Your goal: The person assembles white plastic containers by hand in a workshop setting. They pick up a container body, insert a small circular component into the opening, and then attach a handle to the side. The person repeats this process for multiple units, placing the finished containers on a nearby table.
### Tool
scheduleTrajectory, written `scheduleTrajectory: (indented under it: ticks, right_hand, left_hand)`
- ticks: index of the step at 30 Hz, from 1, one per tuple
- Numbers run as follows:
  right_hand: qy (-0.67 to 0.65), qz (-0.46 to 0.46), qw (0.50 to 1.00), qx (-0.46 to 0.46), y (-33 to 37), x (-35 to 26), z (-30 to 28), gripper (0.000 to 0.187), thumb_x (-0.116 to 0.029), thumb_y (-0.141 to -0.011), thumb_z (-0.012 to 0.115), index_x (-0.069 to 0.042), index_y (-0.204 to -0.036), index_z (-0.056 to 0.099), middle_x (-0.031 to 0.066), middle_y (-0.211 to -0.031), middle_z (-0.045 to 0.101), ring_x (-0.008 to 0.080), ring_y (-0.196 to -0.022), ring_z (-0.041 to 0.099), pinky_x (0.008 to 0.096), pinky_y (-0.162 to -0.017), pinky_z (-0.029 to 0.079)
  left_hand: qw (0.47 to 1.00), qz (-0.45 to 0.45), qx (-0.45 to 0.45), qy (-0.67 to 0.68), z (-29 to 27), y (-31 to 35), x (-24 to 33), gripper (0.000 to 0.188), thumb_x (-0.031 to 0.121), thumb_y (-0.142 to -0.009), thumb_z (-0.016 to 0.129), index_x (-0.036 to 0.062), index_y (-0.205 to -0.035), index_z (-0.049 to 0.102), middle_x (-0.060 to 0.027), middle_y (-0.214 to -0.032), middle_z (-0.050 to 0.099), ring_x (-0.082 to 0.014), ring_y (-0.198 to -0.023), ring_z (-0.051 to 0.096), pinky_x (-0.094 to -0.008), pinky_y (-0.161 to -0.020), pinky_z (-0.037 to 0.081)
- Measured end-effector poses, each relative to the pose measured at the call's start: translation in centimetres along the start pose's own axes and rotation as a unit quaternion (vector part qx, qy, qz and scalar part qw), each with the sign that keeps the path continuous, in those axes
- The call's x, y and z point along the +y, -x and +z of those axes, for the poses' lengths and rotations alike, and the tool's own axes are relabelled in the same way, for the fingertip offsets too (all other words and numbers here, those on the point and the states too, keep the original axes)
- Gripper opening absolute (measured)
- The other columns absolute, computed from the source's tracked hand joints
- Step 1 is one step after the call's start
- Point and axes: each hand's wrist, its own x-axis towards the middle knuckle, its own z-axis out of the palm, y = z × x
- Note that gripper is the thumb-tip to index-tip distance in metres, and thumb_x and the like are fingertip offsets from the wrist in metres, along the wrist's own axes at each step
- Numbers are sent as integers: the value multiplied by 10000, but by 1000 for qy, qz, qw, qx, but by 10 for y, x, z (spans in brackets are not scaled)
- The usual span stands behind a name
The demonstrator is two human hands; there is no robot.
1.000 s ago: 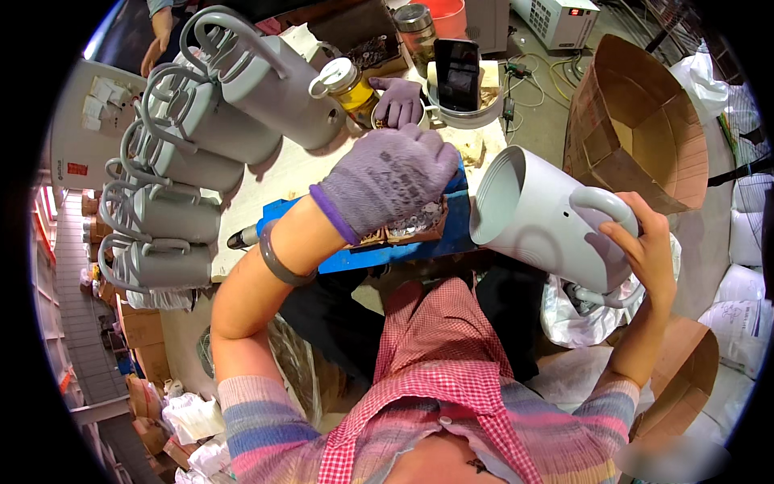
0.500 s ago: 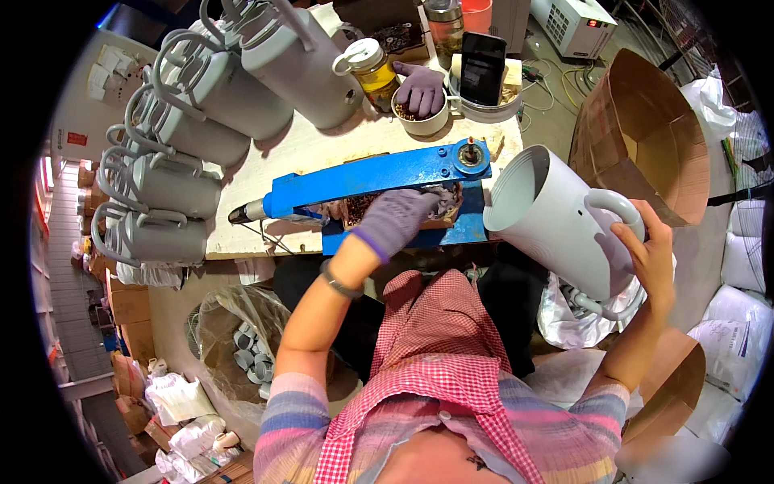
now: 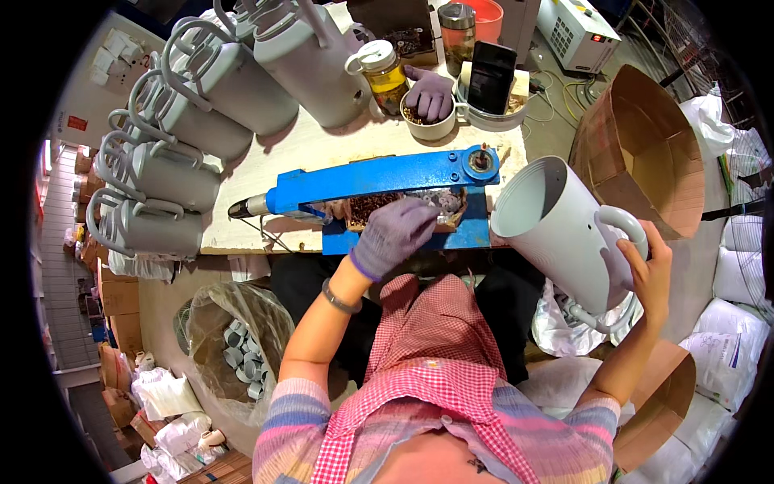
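one bare right hand point(image 3: 651, 266) grasping one gray jug point(image 3: 556, 234) by its handle point(image 3: 624, 220), right of one blue machine point(image 3: 379, 178), one gloved left hand point(image 3: 395, 235) near small parts point(image 3: 445, 199), cannot tell if holding any, at least five more jugs point(image 3: 310, 77) left

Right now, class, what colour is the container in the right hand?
The container is pale grey; head view shows it best.

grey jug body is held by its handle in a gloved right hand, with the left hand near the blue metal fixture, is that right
Not quite: the right hand is bare, as the head view shows. It does hold the grey jug body by its handle, and the left hand is near the blue metal fixture.
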Motion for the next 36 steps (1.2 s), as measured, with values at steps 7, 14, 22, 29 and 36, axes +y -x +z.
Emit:
scheduleTrajectory:
  ticks: [7, 14, 22, 29, 36]
  right_hand:
    - [2, 9, 1000, -2, -8, -3, 6, 269, -123, -849, 717, 9, -1070, 636, 70, -820, 658, 125, -756, 582, 269, -713, 464]
    - [-14, 4, 1000, -3, -9, 1, 7, 280, -129, -843, 723, 14, -1069, 638, 84, -843, 667, 137, -767, 590, 284, -736, 475]
    - [2, -12, 1000, -24, -16, -8, 4, 280, -145, -851, 721, 19, -1063, 638, 75, -832, 667, 133, -753, 583, 277, -722, 471]
    - [13, -15, 999, -34, -28, -21, -5, 287, -223, -899, 696, 11, -1056, 640, 88, -780, 638, 133, -717, 561, 275, -679, 458]
    - [-3, -78, 997, -17, -32, -19, -7, 347, -316, -918, 692, 13, -1014, 641, 78, -712, 597, 125, -641, 518, 275, -611, 447]
  left_hand:
    - [981, 21, 6, -193, -58, -38, -11, 291, 101, -748, 786, 88, -1026, 701, -75, -926, 663, -250, -865, 656, -369, -766, 545]
    - [997, -18, 0, -76, -81, -13, -27, 409, 263, -768, 772, 58, -1106, 666, -94, -1065, 660, -306, -968, 614, -406, -857, 506]
    - [977, 43, 93, -187, -65, 5, -19, 248, 107, -759, 761, 103, -1002, 707, -71, -964, 673, -264, -890, 627, -369, -768, 511]
    - [981, -64, 122, 139, -54, -65, 37, 189, 31, -782, 761, 27, -971, 750, -105, -855, 728, -214, -724, 691, -288, -683, 545]
    - [990, 36, 123, 67, -22, -99, 29, 216, 61, -784, 759, 43, -999, 739, -105, -945, 734, -252, -865, 720, -318, -771, 569]
